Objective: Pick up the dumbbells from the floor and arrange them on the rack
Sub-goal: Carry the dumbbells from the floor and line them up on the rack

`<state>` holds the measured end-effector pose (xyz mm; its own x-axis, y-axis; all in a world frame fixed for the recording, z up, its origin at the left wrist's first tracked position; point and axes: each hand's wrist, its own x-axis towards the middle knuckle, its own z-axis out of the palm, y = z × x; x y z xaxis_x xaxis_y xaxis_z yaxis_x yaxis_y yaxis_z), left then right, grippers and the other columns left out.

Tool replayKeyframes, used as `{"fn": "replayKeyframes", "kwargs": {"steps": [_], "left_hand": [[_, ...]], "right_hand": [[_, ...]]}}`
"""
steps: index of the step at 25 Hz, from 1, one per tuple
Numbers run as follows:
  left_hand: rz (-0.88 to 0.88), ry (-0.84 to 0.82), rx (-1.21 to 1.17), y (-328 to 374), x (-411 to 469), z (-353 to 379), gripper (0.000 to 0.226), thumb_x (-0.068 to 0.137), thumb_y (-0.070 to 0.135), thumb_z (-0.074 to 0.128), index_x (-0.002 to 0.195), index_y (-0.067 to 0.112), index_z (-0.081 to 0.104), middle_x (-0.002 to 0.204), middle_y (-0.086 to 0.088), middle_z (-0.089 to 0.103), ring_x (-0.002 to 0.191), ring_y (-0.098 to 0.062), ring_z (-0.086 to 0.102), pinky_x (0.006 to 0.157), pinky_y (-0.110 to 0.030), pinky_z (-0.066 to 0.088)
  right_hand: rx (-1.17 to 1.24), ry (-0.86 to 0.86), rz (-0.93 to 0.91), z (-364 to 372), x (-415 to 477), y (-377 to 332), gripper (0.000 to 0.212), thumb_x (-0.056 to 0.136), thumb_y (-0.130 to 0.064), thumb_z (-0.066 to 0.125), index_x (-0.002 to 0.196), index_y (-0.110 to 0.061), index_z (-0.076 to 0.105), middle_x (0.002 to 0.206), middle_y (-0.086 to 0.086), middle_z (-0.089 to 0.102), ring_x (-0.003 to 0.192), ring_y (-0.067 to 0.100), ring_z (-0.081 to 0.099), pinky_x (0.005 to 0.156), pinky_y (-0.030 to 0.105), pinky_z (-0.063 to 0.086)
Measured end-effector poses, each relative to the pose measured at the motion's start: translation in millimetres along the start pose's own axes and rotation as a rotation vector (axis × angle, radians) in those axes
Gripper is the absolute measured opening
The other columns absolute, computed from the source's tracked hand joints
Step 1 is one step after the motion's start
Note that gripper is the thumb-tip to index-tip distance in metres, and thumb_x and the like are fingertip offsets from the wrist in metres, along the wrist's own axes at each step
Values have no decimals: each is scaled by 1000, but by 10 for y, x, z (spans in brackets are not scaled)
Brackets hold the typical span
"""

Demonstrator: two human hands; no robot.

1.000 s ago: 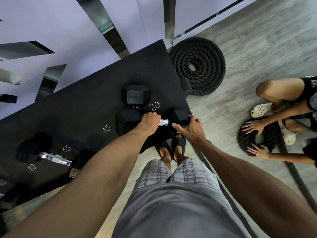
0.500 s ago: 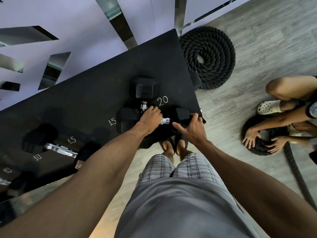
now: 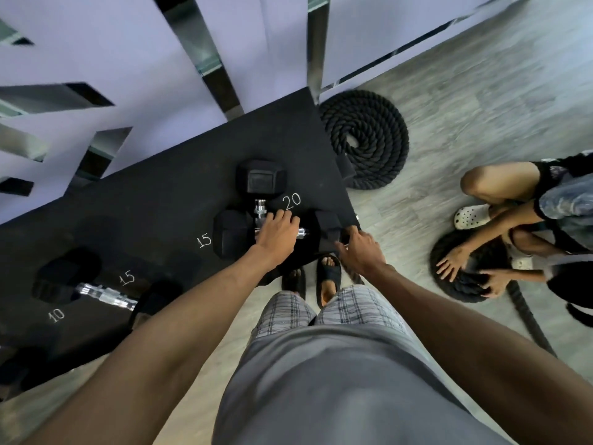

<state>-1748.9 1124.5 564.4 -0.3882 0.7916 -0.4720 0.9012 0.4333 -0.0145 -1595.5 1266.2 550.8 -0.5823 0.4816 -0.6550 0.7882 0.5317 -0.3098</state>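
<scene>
Your left hand [image 3: 278,232] lay over the chrome handle of the front dumbbell [image 3: 231,234] on the black rack [image 3: 154,200], and its fingers were curled narrow around that handle, holding it. This dumbbell rested on the rack just below the chalk mark "20" [image 3: 292,200], with one hex head to the left of your hand and the other head [image 3: 327,224] to the right of it. Your right hand [image 3: 361,250] was at that right head, with the fingers spread rather wide against it; whether they really gripped it, I cannot tell. A second dumbbell [image 3: 261,179] stood behind the front dumbbell, its hex head up and its chrome neck just beside your left fingers. A third dumbbell [image 3: 106,295] lay on the rack far to the left of the front dumbbell, between the marks "15" and "10". To the right of the rack, a coiled black rope [image 3: 365,139] lay on the floor. Further right, another person's hands [image 3: 452,263] pressed on a second rope coil [image 3: 465,277].
</scene>
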Motion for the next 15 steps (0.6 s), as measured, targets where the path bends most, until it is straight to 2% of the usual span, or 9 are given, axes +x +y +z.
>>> {"fn": "replayKeyframes", "kwargs": {"steps": [5, 6, 9, 12, 15], "left_hand": [[118, 37, -129, 269, -161, -91, 22, 95, 13, 44, 111, 8, 59, 114, -11, 61, 108, -30, 59, 86, -40, 46], [176, -1, -174, 327, -197, -78, 21, 96, 14, 42, 108, 9, 59, 111, -11, 62, 106, -32, 60, 85, -42, 46], [302, -270, -322, 435, -337, 74, 26, 90, 26, 43, 101, 11, 61, 107, -12, 65, 100, -34, 63, 81, -40, 49], [412, -474, -193, 577, -485, 291, 23, 91, 21, 47, 102, 10, 64, 111, -16, 67, 100, -35, 63, 79, -36, 48], [534, -530, 16, 811, -615, 472, 21, 92, 17, 46, 101, 7, 62, 112, -17, 65, 101, -35, 63, 78, -35, 47]], "right_hand": [[79, -58, 102, 138, -449, 169, 37, 93, -39, 49, 111, -8, 59, 112, 22, 68, 101, 39, 63, 82, 42, 52], [107, -57, 122, 195, -602, 188, 36, 95, -38, 48, 110, -7, 59, 110, 24, 68, 99, 40, 64, 79, 41, 51], [176, -18, 191, 504, -1070, 281, 33, 96, -30, 46, 115, -6, 56, 112, 26, 66, 103, 42, 62, 80, 40, 49], [297, 16, 317, 1027, -1614, 435, 44, 89, -41, 41, 113, -7, 57, 113, 21, 67, 105, 39, 63, 85, 42, 52], [448, 37, 484, 1654, -2131, 570, 52, 81, -47, 36, 108, -8, 58, 108, 19, 68, 100, 37, 64, 83, 42, 53]]}}
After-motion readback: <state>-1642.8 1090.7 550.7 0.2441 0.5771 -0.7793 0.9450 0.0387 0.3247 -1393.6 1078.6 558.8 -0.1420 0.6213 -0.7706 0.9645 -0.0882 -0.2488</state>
